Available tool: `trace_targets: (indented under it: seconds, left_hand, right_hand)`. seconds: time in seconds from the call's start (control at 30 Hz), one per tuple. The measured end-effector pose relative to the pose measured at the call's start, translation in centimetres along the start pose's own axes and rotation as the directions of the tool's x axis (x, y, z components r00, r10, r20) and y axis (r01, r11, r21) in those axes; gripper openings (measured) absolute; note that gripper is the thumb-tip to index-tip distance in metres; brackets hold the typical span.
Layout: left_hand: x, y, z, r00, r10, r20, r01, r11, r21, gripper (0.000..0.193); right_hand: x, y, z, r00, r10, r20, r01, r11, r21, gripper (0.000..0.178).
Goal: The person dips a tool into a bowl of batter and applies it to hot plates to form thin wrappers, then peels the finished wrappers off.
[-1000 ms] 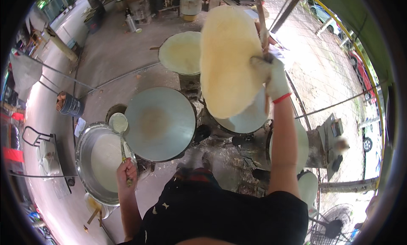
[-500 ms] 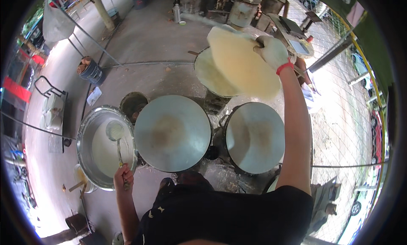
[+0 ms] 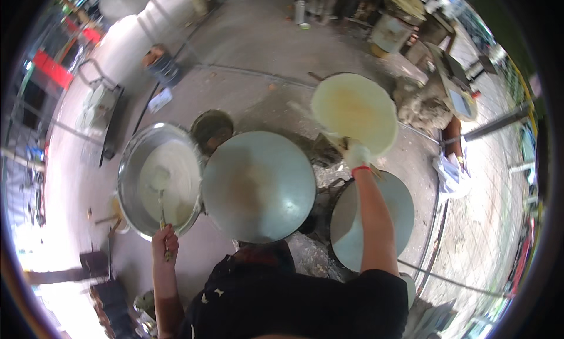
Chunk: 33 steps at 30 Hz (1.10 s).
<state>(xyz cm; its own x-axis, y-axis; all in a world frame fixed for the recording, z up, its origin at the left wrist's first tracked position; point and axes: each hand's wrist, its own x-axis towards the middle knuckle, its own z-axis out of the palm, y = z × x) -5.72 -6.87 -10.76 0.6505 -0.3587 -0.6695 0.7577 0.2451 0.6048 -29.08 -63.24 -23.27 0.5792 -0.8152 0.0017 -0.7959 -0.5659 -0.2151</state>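
Observation:
My left hand point(image 3: 165, 241) is closed around the handle of a ladle point(image 3: 162, 198), whose bowl rests in the white batter point(image 3: 182, 170) of a wide metal basin point(image 3: 126, 201). My right hand point(image 3: 355, 155), in a white glove with a red band at the wrist, is at the near edge of a large, thin round pancake point(image 3: 354, 107). Its fingers look bent around something, blurred and partly hidden; a pale stick-like end shows beside the wrist. The pancake lies spread flat on a round support beyond the griddles.
Two round griddles stand before me, a large bare one point(image 3: 261, 186) in the middle and another point(image 3: 376, 239) under my right forearm. A dark pot point(image 3: 211, 127) stands behind the basin. Farther off are a blue bucket point(image 3: 167, 73), a hand cart point(image 3: 97, 110) and a drum point(image 3: 390, 34).
The pancake, earlier lifted and draped from my right hand, now lies flat. My right hand has come nearer, to its near edge. My left hand still holds the ladle in the basin; the view has turned.

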Motion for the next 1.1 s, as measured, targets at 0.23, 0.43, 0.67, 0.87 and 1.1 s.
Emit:
trace_targets:
  seconds: [0.23,0.43,0.67,0.87,1.1]
  left_hand:
    - [2.8,3.1,-6.2,0.998,-0.063,0.002,0.063,0.979,-0.196,0.018]
    - [8.7,6.2,-18.0,0.957,-0.187,-0.223,0.174,0.982,-0.075,0.011]
    - [20.9,11.3,-25.9,0.958,-0.259,-0.125,0.287,0.855,0.431,0.022]
    - [33.3,10.0,-27.9,0.813,0.543,0.21,-0.214,-0.058,0.975,0.02]
    - [33.2,8.0,-27.5,0.864,-0.496,0.088,0.381,0.758,0.53,0.018]
  right_hand:
    - [-6.1,-11.4,0.5,0.946,-0.257,-0.196,0.322,0.797,0.512,0.046]
    - [-15.2,-34.0,3.5,0.74,-0.434,0.514,0.241,0.884,0.4,0.04]
    - [-14.2,-53.3,17.0,0.822,-0.365,0.438,0.259,0.923,0.284,0.047]
    - [-7.6,-60.2,17.5,0.347,-0.181,0.92,-0.149,0.958,0.245,0.05]
    - [-18.5,-58.6,21.8,0.446,-0.087,0.891,-0.645,0.659,0.387,0.035]
